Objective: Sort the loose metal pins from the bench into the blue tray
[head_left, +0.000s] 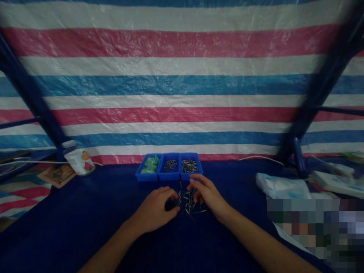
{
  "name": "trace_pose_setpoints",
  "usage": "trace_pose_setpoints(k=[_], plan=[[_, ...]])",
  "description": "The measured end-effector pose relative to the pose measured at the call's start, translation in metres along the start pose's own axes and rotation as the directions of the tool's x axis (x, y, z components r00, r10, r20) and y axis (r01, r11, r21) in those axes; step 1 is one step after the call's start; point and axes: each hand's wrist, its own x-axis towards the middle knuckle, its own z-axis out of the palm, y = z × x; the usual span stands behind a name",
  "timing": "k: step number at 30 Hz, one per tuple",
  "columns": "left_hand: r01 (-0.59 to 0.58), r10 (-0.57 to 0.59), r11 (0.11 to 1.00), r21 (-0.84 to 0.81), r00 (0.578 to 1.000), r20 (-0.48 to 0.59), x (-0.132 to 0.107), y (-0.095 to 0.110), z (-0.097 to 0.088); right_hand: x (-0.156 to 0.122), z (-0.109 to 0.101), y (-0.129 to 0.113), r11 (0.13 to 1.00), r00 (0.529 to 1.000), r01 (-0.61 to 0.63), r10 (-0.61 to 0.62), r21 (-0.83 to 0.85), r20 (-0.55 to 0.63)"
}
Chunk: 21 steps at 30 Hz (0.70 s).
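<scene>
A small heap of thin metal pins or screws [190,203] lies on the dark blue table cloth [93,220] between my hands. My left hand [156,209] rests on the cloth at the heap's left edge, fingers curled together; what they hold, if anything, is hidden. My right hand [205,194] hovers over the heap's right side with its fingers bent down onto the pins. Just behind stand three small blue bins in a row: the left bin [148,167] holds green pieces, the middle bin [170,167] and the right bin [190,167] hold metal parts.
A striped red, white and blue tarp [182,76] closes off the back. A bottle [78,159] lies on its side at the left beside a flat printed card [57,175]. Plastic bags [281,186] and white packets [335,182] sit at the right. Dark blue frame poles [318,94] slant up on both sides.
</scene>
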Motion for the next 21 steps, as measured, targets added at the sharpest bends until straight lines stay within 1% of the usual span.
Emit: trace_pose_setpoints(k=[2, 3, 4, 6, 7, 8, 9, 10, 14, 18, 21], plan=[[-0.02, 0.018, 0.999, 0.026, 0.999, 0.044, -0.001, -0.001, 0.002, -0.004, 0.002, 0.001, 0.977, 0.992, 0.119, -0.107, -0.179, 0.073], [-0.022, 0.021, 0.999, 0.028, 0.998, 0.064, -0.001, -0.002, 0.003, -0.007, 0.002, 0.001, 0.935, 0.977, 0.207, -0.181, -0.288, 0.116], [-0.023, 0.021, 0.999, 0.024, 0.997, 0.081, -0.001, -0.003, 0.004, -0.011, 0.003, 0.001, 0.864, 0.952, 0.303, -0.256, -0.401, 0.167], [-0.024, 0.023, 1.0, 0.005, 0.995, 0.1, 0.0, -0.004, 0.005, -0.018, 0.002, 0.0, 0.657, 0.878, 0.478, -0.366, -0.583, 0.307], [-0.024, 0.024, 1.0, -0.005, 0.994, 0.102, 0.001, -0.004, 0.006, -0.022, 0.002, -0.001, 0.553, 0.842, 0.539, -0.386, -0.635, 0.378], [-0.022, 0.023, 1.0, -0.014, 0.994, 0.102, 0.002, -0.004, 0.006, -0.024, 0.001, -0.001, 0.471, 0.812, 0.581, -0.385, -0.664, 0.438], [-0.018, 0.02, 1.0, -0.021, 0.995, 0.101, 0.003, -0.005, 0.007, -0.026, 0.001, -0.001, 0.414, 0.794, 0.606, -0.373, -0.679, 0.481], [-0.015, 0.018, 1.0, -0.026, 0.995, 0.099, 0.003, -0.005, 0.007, -0.026, 0.0, -0.001, 0.378, 0.786, 0.615, -0.357, -0.692, 0.504], [0.007, -0.005, 1.0, -0.022, 0.997, 0.075, 0.005, -0.006, 0.008, -0.024, -0.001, 0.002, 0.305, 0.786, 0.615, -0.322, -0.727, 0.529], [0.057, -0.056, 0.998, -0.017, 0.997, 0.06, 0.004, -0.007, 0.009, -0.021, -0.001, 0.004, 0.288, 0.792, 0.607, -0.305, -0.741, 0.529], [0.067, -0.064, 0.997, -0.039, 0.996, 0.064, 0.004, -0.008, 0.01, -0.021, 0.0, 0.004, 0.277, 0.797, 0.599, -0.299, -0.751, 0.525]])
